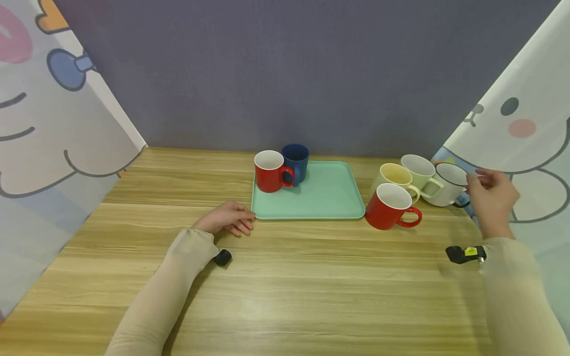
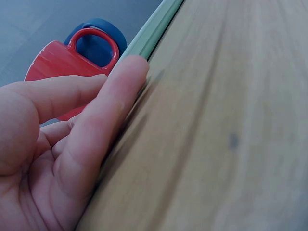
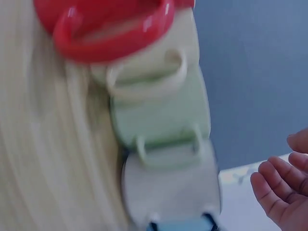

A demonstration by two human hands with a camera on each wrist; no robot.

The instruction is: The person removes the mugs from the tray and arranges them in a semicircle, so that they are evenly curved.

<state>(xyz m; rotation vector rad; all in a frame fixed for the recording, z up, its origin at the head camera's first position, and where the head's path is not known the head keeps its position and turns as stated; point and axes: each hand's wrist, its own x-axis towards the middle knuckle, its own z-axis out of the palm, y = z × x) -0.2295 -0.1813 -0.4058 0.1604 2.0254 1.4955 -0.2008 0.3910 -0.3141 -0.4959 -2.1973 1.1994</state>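
Note:
My left hand (image 1: 228, 217) rests by the near left corner of a mint-green tray (image 1: 331, 198), fingers relaxed and fingertips right at its edge. A red mug (image 1: 268, 179) and a dark blue mug (image 1: 297, 159) stand upright on the tray's left part. Over at the right, my right hand (image 1: 493, 198) is beside a white mug with a dark rim (image 1: 447, 190). In the right wrist view its loosely bent fingers (image 3: 274, 187) hold nothing and are apart from the mugs. Close together there stand a light green mug (image 1: 420, 170), a yellow mug (image 1: 392, 175) and another red mug (image 1: 383, 210).
Behind the wooden table (image 1: 311, 282) rises a grey-blue panel (image 1: 285, 74). Printed cartoon sheets (image 1: 525, 148) flank both sides, the right one close to the right hand. The handles of the right-hand mugs point toward the right and the near side.

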